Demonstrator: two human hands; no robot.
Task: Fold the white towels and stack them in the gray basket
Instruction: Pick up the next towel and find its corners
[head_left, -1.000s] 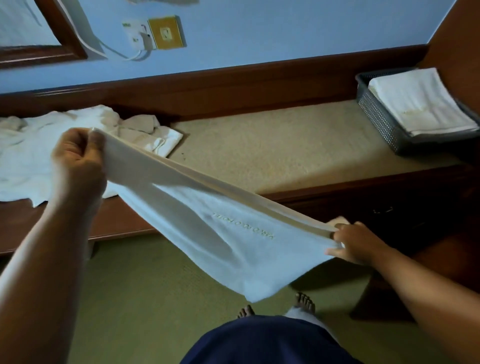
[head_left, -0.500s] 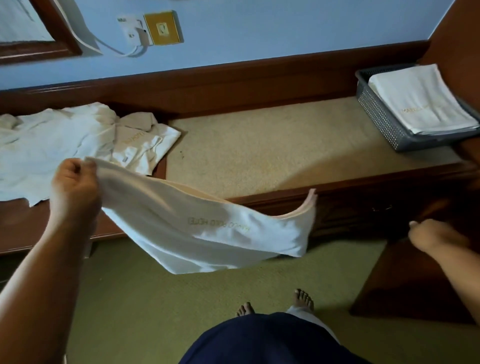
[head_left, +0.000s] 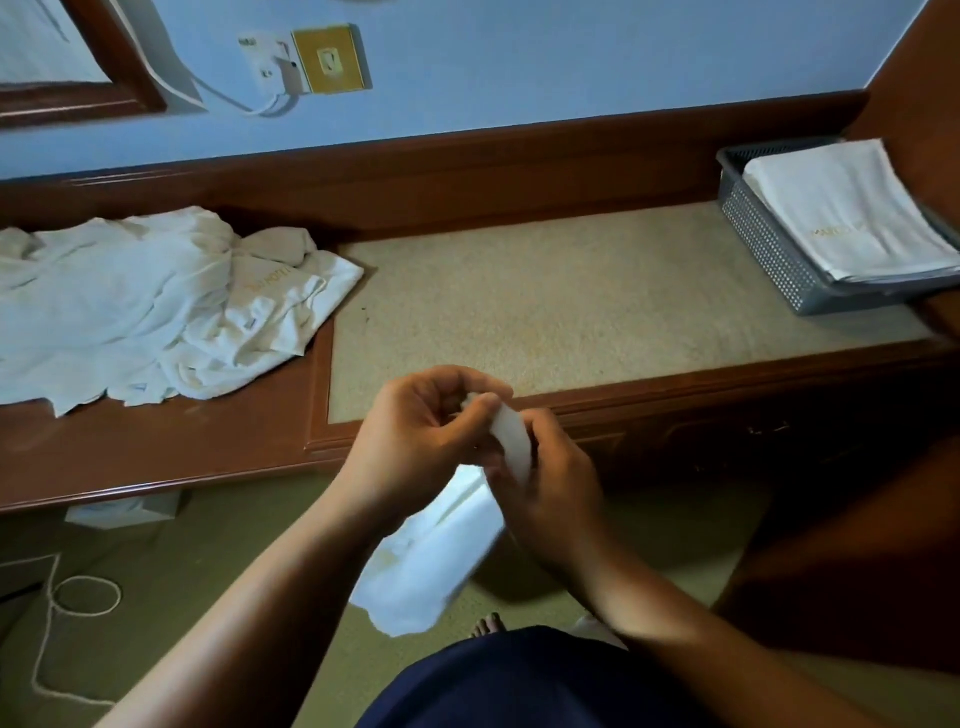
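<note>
Head view shows the left hand (head_left: 426, 431) and the right hand (head_left: 550, 478) held close together just in front of the counter's (head_left: 571, 301) front edge, both with fingers curled and pinching the top edge of one white towel (head_left: 431, 566). From the pinch the towel hangs straight down below the counter's edge toward the floor, its long axis roughly vertical, apparently doubled over, though the lower part is blurred. The gray basket (head_left: 769, 249) stands at the counter's far right end, well apart from the hands, up and to the right of them, so the right hand is the nearer one for carrying the towel there. Inside it lies a stack of folded towels (head_left: 841, 208), flat, the top one rising about to the rim, gold lettering up. On the counter's left end a pile of unfolded towels (head_left: 145, 301) lies crumpled, waiting. Between pile and basket the counter's beige middle offers a flat place, I judge, to finish the fold before stacking.
</note>
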